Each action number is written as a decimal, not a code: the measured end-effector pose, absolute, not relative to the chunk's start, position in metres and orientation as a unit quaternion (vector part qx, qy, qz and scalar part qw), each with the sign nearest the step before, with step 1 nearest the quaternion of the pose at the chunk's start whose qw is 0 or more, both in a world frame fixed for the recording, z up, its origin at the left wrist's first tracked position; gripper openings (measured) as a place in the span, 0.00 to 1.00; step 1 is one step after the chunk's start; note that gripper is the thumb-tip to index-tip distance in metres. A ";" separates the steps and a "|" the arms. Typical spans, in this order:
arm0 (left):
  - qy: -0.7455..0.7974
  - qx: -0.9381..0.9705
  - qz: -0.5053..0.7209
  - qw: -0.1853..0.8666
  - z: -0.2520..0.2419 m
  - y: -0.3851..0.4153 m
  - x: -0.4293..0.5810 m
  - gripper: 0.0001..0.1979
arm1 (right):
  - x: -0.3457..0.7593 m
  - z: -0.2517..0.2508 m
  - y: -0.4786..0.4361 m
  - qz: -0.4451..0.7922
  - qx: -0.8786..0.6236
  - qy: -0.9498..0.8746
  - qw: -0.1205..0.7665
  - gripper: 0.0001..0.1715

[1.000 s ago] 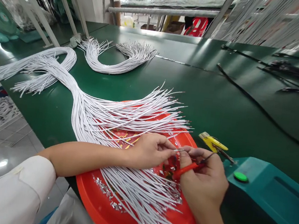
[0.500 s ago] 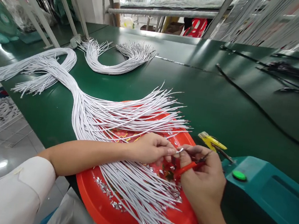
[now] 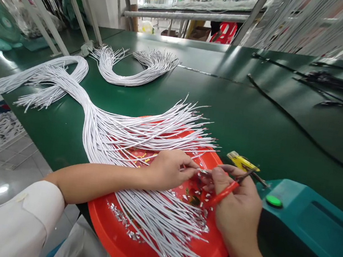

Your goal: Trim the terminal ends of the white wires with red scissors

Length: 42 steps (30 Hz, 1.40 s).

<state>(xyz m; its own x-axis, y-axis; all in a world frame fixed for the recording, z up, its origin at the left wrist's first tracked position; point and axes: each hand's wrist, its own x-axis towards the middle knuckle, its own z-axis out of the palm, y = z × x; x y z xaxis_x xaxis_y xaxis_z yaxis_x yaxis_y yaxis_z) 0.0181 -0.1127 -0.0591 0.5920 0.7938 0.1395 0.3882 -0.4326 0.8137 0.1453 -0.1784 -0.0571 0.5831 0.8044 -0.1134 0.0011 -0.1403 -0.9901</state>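
Note:
Above a red tray (image 3: 106, 242), my left hand (image 3: 170, 169) pinches one white cable near its end. My right hand (image 3: 238, 200) is closed around red-handled scissors (image 3: 224, 194), their dark blades pointing up and away. Its thumb and fingertips are at the shiny foil end of the same cable (image 3: 204, 171). A large bundle of white cables (image 3: 102, 128) lies across the tray, its loose ends fanned out on both sides of my left forearm. Small silver foil scraps (image 3: 127, 224) are scattered in the tray.
A teal machine (image 3: 310, 222) with a green button stands at the right, a yellow-handled tool (image 3: 243, 161) beside it. More white cable bundles (image 3: 127, 78) lie on the green table (image 3: 196, 81). Black cables (image 3: 287, 110) lie at the far right. A metal rack (image 3: 88, 12) stands back left.
My right hand has shifted slightly right, drawing away from my left hand, and the scissors have turned a little upward. More of the cable's foil end shows between the hands.

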 end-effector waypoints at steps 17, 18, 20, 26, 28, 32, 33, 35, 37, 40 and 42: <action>0.405 0.578 0.202 0.679 -0.051 -0.112 0.025 0.09 | 0.150 -0.070 -0.180 0.197 -0.722 -0.413 0.519 0.15; 0.407 0.571 0.201 0.684 -0.050 -0.112 0.025 0.10 | 0.151 -0.071 -0.180 0.190 -0.728 -0.409 0.517 0.15; 0.408 0.564 0.199 0.690 -0.049 -0.113 0.025 0.10 | 0.151 -0.072 -0.181 0.178 -0.741 -0.398 0.510 0.17; 0.394 0.554 0.206 0.704 -0.053 -0.114 0.025 0.08 | 0.146 -0.068 -0.180 0.245 -0.683 -0.362 0.585 0.16; 0.384 0.566 0.204 0.701 -0.056 -0.114 0.024 0.09 | 0.144 -0.065 -0.178 0.279 -0.655 -0.352 0.608 0.18; 0.368 0.593 0.201 0.687 -0.060 -0.114 0.023 0.10 | 0.144 -0.064 -0.177 0.281 -0.655 -0.349 0.608 0.20; 0.371 0.596 0.203 0.683 -0.060 -0.113 0.023 0.10 | 0.144 -0.065 -0.177 0.271 -0.662 -0.349 0.606 0.20; 0.388 0.594 0.208 0.673 -0.057 -0.113 0.023 0.09 | 0.146 -0.066 -0.178 0.247 -0.679 -0.354 0.594 0.19; 0.406 0.584 0.217 0.669 -0.051 -0.112 0.023 0.08 | 0.148 -0.066 -0.180 0.214 -0.702 -0.393 0.553 0.18; 0.417 0.569 0.226 0.671 -0.041 -0.111 0.022 0.07 | 0.153 -0.065 -0.183 0.092 -0.738 -0.517 0.424 0.18; 0.419 0.576 0.232 0.663 -0.037 -0.110 0.021 0.07 | 0.156 -0.066 -0.185 -0.018 -0.741 -0.587 0.325 0.20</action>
